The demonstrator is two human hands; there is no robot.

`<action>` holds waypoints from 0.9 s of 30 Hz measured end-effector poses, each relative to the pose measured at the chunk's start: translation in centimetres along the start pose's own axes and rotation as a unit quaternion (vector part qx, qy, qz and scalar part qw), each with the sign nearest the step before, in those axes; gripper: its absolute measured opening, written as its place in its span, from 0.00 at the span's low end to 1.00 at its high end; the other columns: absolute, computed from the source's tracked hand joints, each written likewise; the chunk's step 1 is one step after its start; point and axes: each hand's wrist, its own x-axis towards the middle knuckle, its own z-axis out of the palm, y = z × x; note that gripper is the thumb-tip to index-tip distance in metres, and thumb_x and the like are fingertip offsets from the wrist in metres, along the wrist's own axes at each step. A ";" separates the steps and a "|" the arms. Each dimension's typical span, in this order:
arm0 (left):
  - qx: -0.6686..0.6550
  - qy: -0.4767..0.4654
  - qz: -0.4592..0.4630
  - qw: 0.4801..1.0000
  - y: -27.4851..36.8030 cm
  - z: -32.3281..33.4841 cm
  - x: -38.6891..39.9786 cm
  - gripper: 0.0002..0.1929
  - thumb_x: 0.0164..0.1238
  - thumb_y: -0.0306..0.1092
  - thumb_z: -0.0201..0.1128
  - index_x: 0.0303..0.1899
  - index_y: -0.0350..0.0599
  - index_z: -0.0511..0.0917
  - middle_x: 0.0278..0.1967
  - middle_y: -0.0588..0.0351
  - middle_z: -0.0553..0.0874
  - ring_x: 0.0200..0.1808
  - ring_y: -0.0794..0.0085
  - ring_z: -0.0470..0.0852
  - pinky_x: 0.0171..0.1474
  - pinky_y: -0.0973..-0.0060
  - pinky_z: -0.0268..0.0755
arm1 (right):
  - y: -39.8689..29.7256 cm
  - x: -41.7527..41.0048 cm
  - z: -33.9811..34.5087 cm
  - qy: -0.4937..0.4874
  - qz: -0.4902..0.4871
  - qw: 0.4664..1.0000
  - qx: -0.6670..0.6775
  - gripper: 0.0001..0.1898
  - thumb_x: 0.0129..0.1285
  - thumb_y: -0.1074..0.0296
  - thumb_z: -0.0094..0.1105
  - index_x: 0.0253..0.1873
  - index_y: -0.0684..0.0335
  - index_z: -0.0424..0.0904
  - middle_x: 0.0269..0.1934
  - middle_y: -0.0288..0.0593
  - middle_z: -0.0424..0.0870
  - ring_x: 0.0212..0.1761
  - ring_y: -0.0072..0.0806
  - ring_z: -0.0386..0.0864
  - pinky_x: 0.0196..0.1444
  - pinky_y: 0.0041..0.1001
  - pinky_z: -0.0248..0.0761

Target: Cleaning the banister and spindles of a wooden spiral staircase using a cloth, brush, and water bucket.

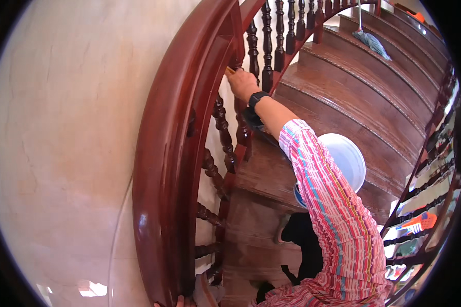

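Note:
My right hand (pixel 242 82), with a black watch on the wrist, is closed around a thin yellowish stick-like item (pixel 229 70). Only a short end of it shows, so its kind is unclear. The hand is beneath the curved red-brown wooden handrail (pixel 153 153), against a square-topped post (pixel 237 53) among turned wooden balusters (pixel 223 122). At the bottom edge only some fingertips of my left hand (pixel 180 301) appear, on the handrail; the rest is cut off. Beside them hangs a greyish cloth (pixel 206 292) with an orange stripe.
Curving wooden stairs (pixel 342 96) climb to the upper right. A white bucket (pixel 347 161) stands on a step, partly behind my sleeve. A mop (pixel 372 43) lies on a higher step. More balusters (pixel 422 209) line the right side, with an orange object (pixel 422 221) beyond them. A pale wall (pixel 69 115) is at left.

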 end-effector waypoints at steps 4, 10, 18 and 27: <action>0.091 -0.001 0.057 0.994 -0.9 -0.6 0.1 0.28 0.59 0.51 0.57 0.57 0.43 0.78 0.59 0.58 0.79 0.72 0.68 0.63 0.66 0.19 0.32 | 0.6 -2.5 0.9 0.008 -0.015 0.998 0.054 0.28 0.66 0.69 0.49 0.71 0.46 0.63 0.39 0.56 0.82 0.42 0.49 0.85 0.42 0.42 0.79; 0.092 0.026 0.045 0.994 -1.6 -0.8 0.5 0.24 0.59 0.44 0.59 0.56 0.43 0.79 0.59 0.58 0.78 0.72 0.67 0.63 0.66 0.20 0.33 | 3.7 -9.0 -0.2 0.022 -0.018 0.998 0.064 0.26 0.68 0.64 0.49 0.71 0.42 0.63 0.36 0.58 0.82 0.34 0.52 0.84 0.36 0.46 0.79; 0.050 0.081 0.022 0.995 -1.5 -0.1 0.8 0.19 0.62 0.42 0.56 0.51 0.43 0.82 0.56 0.59 0.81 0.72 0.68 0.63 0.66 0.20 0.34 | 9.2 -16.9 1.6 -0.024 -0.039 0.998 0.046 0.29 0.63 0.70 0.51 0.70 0.46 0.63 0.38 0.57 0.79 0.34 0.52 0.84 0.35 0.46 0.79; 0.362 -0.064 0.177 0.913 0.3 0.1 -0.3 0.23 0.65 0.46 0.52 0.55 0.43 0.80 0.63 0.57 0.76 0.73 0.66 0.61 0.65 0.20 0.39 | 4.8 -8.8 3.1 -0.041 -0.110 0.993 -0.017 0.29 0.66 0.73 0.48 0.72 0.43 0.64 0.37 0.49 0.81 0.37 0.44 0.84 0.37 0.39 0.79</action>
